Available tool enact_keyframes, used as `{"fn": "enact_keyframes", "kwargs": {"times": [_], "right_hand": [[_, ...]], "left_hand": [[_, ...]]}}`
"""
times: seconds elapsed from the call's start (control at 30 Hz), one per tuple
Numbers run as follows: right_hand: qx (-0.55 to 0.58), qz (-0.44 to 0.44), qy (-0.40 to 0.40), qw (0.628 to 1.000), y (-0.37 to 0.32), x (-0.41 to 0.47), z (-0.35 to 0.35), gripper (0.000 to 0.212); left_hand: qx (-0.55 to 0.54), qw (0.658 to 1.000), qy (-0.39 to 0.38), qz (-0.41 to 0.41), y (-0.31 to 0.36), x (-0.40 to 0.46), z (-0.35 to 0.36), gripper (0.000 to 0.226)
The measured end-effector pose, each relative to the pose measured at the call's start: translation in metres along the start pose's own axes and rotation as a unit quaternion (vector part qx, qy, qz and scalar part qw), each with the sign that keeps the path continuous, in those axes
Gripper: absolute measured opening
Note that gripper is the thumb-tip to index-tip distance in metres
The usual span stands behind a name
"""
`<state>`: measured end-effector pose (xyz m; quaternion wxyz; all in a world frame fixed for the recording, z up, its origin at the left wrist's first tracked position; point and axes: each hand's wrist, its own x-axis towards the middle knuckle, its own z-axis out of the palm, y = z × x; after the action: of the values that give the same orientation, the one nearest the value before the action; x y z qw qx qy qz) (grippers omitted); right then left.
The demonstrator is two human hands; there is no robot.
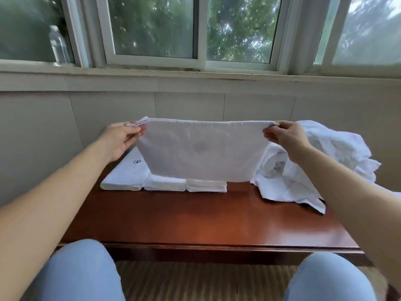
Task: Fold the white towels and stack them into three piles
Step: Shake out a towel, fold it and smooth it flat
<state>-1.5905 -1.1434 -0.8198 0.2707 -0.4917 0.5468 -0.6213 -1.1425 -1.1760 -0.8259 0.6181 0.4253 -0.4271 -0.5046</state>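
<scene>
A white towel hangs stretched in the air above the back of the table. My left hand pinches its upper left corner and my right hand pinches its upper right corner. A faint pinkish mark shows at its middle. Behind and below its lower edge, three piles of folded white towels stand side by side: left pile, middle pile, right pile. The held towel hides their far parts. A heap of unfolded white towels lies at the right, behind my right forearm.
The reddish-brown wooden table has a bare front half. A tiled wall and a window sill stand close behind it. My knees in light blue trousers are at the table's front edge, over a striped floor.
</scene>
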Motion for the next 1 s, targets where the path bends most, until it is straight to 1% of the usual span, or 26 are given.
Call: {"fn": "enact_keyframes", "kwargs": {"times": [0.07, 0.17, 0.23, 0.33, 0.43, 0.53, 0.6, 0.7, 0.77, 0.87, 1.0], "right_hand": [[-0.049, -0.059, 0.019, 0.997, -0.015, 0.002, 0.002, 0.019], [-0.082, -0.117, 0.050, 0.988, -0.037, 0.008, 0.003, 0.023], [-0.089, -0.126, 0.066, 0.986, -0.045, 0.016, 0.004, 0.025], [-0.118, -0.107, 0.068, 0.985, -0.039, 0.030, 0.007, 0.026], [-0.162, -0.061, 0.048, 0.984, -0.007, 0.050, 0.012, 0.027], [-0.209, 0.029, -0.001, 0.978, 0.045, 0.067, 0.023, 0.025], [-0.181, 0.078, -0.026, 0.980, 0.080, 0.070, 0.034, 0.020], [-0.093, 0.100, -0.027, 0.990, 0.112, 0.072, 0.050, 0.016], [-0.066, 0.113, -0.031, 0.991, 0.122, 0.072, 0.055, 0.013], [-0.051, 0.140, -0.041, 0.988, 0.127, 0.069, 0.053, 0.020], [-0.001, 0.199, -0.044, 0.979, 0.128, 0.055, 0.046, 0.007]], "left_hand": [[0.012, 0.998, 0.027, 0.047, 0.014, 0.001, 0.000, 0.015], [0.045, 0.992, 0.052, 0.104, 0.038, 0.010, 0.000, 0.015], [0.089, 0.986, 0.067, 0.123, 0.048, 0.019, 0.002, 0.013], [0.166, 0.973, 0.099, 0.129, 0.047, 0.032, 0.004, 0.014], [0.234, 0.962, 0.113, 0.087, 0.020, 0.047, 0.004, 0.013], [0.251, 0.964, 0.088, 0.004, -0.033, 0.063, 0.003, 0.010], [0.236, 0.968, 0.069, -0.043, -0.067, 0.071, 0.000, 0.009], [0.198, 0.975, 0.065, -0.079, -0.096, 0.083, -0.004, 0.011], [0.184, 0.976, 0.062, -0.095, -0.106, 0.089, -0.009, 0.013], [0.169, 0.978, 0.048, -0.114, -0.115, 0.094, -0.019, 0.013], [0.156, 0.976, 0.025, -0.148, -0.115, 0.089, -0.029, 0.019]]}}
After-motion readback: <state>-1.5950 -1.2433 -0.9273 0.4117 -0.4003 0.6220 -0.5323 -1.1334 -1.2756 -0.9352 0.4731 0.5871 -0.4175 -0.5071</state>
